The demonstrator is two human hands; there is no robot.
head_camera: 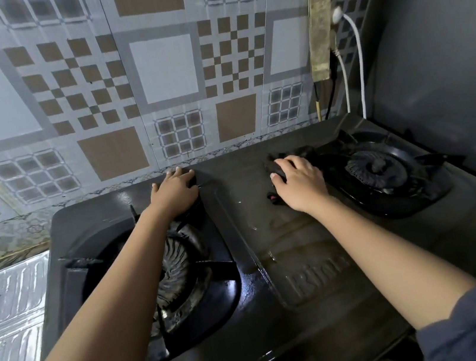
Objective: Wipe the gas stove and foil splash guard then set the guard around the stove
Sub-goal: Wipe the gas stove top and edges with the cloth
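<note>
A black two-burner gas stove (302, 242) fills the lower middle of the view, its centre panel wet and streaked. My left hand (174, 192) rests flat on the stove's back edge, just behind the left burner (179, 270), holding nothing. My right hand (299, 183) presses a dark cloth (298, 153) onto the centre panel, close to the right burner (377, 172). The silver foil splash guard (7, 326) lies flat on the counter to the left of the stove.
A patterned tiled wall (151, 75) rises directly behind the stove. A power strip (320, 27) hangs on it at the right, with white and black cables (360, 67) dropping behind the stove. A grey wall (444, 54) closes the right side.
</note>
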